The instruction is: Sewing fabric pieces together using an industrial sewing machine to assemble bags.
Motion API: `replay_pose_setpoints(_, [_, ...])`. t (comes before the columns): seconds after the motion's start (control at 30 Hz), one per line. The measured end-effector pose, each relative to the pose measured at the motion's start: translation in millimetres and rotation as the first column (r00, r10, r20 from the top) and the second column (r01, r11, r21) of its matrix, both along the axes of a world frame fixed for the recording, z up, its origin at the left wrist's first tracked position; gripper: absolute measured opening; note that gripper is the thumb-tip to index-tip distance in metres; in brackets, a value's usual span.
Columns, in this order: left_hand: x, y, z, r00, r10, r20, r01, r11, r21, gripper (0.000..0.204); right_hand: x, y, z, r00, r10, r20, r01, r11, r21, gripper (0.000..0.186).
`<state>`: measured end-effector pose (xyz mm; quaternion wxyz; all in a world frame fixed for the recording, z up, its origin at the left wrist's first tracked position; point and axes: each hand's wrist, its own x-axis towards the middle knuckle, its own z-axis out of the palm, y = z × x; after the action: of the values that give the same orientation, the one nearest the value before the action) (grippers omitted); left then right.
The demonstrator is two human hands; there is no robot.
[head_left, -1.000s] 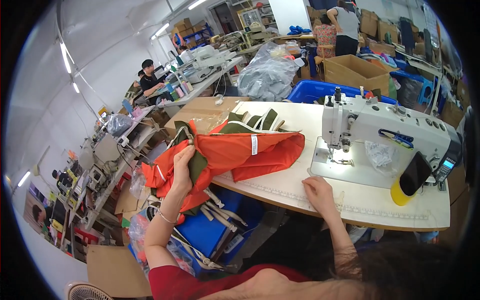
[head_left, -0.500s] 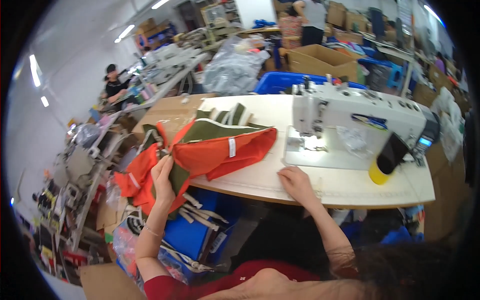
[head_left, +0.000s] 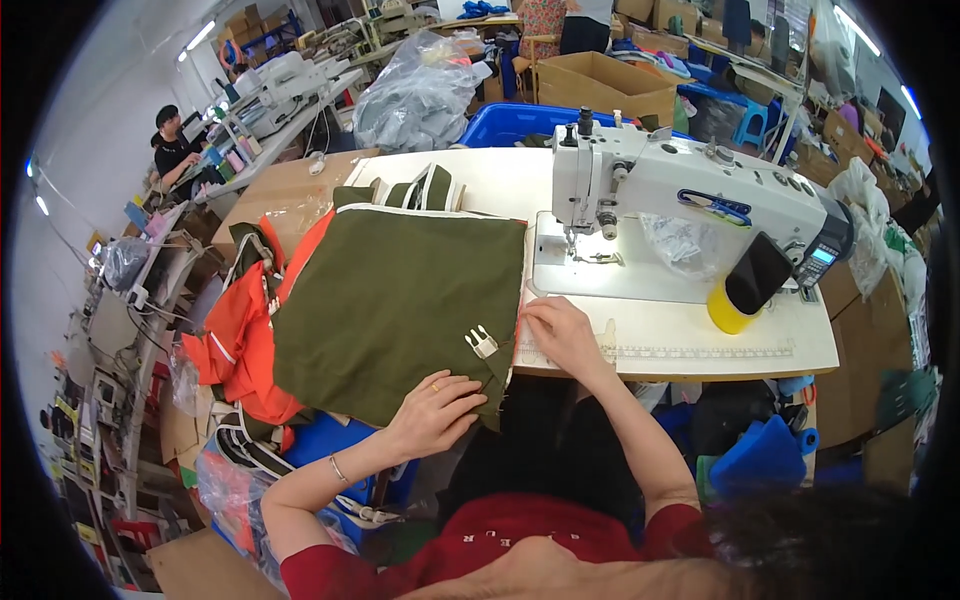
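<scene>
An olive-green fabric piece [head_left: 390, 300] lies spread on the white sewing table [head_left: 690, 365], with a white plastic buckle [head_left: 481, 342] on it and orange fabric [head_left: 250, 350] bunched at its left. My left hand [head_left: 432, 412] rests on the green piece's lower part, fingers apart and slightly bent. My right hand [head_left: 558, 330] pinches the piece's right edge. Just beyond stands a white industrial sewing machine [head_left: 690, 170], a small clear bag of white bits [head_left: 670, 240] under its arm. A dark phone [head_left: 757, 272] sits in a yellow holder [head_left: 728, 310] at the right.
A cardboard sheet [head_left: 245, 210] adjoins the table's left. A blue bin [head_left: 490, 125], plastic-wrapped bundle [head_left: 405, 100] and large carton [head_left: 590, 85] are behind. A co-worker [head_left: 173, 150] sits at a bench at the back left; others stand at the back.
The fabric has been flipped and spread rightward, its green face and buckle now showing. My left hand has released it and moved right and down; my right hand has closed on its edge.
</scene>
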<state>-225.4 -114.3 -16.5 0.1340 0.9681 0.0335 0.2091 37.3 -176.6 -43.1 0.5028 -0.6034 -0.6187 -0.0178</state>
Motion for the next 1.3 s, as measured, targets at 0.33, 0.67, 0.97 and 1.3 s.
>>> replay_pose_setpoints(0.33, [-17,7,-16,0.944,0.258,-0.208,-0.187,0.933,0.309,0.089,-2,-2,8,0.999,-0.028,-0.016,0.027,0.996,-0.086,0.013])
replay_pose_setpoints(0.67, [-71,95,81,0.691,0.589,0.420,-0.487,0.808,-0.331,0.032,-2,-3,7,0.999,0.008,-0.046,-0.011,0.998,-0.069,0.011])
replay_pose_setpoints(0.97, [-165,165,228,0.503,0.470,0.725,0.192,0.758,-0.624,0.041,-20,4,18,0.997,0.043,-0.067,-0.050,0.992,-0.112,0.067])
replay_pose_setpoints(1.3, [-312,104,166,0.277,0.811,0.516,-0.147,0.567,-0.811,0.042,-101,41,104,0.922,0.348,0.170,-0.377,0.908,0.183,0.113])
